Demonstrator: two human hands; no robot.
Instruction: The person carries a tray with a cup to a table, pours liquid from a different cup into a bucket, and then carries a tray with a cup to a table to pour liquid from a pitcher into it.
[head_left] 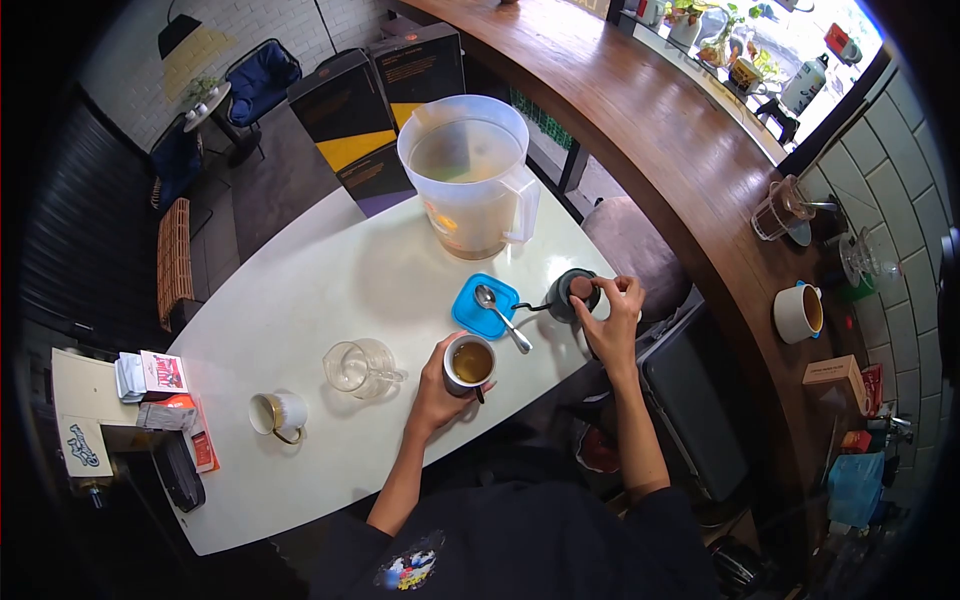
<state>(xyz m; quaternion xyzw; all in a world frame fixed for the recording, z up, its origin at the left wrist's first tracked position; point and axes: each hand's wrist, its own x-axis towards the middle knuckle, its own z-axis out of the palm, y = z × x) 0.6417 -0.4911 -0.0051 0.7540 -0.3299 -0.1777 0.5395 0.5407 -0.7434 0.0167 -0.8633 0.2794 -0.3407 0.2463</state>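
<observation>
My left hand (440, 388) is wrapped round a cup (469, 362) with a dark handle and brown liquid inside. At the table's right edge stands a small dark gooseneck kettle (563, 300), its thin spout pointing left. The fingers of my right hand (610, 318) close at the brown round knob (581, 287) of the kettle lid; the kettle's handle is hidden. Between the two hands, a metal spoon (486, 297) rests across a blue square lid (468, 313), its handle reaching past the corner.
A big translucent pitcher (465, 180) stands behind the blue lid. To the left are a glass jug (352, 368) and a white mug (285, 411) with a gold handle. A wooden counter (640, 120) curves along the right, carrying a white cup (790, 315). Dark boxes (350, 110) stand beyond the table.
</observation>
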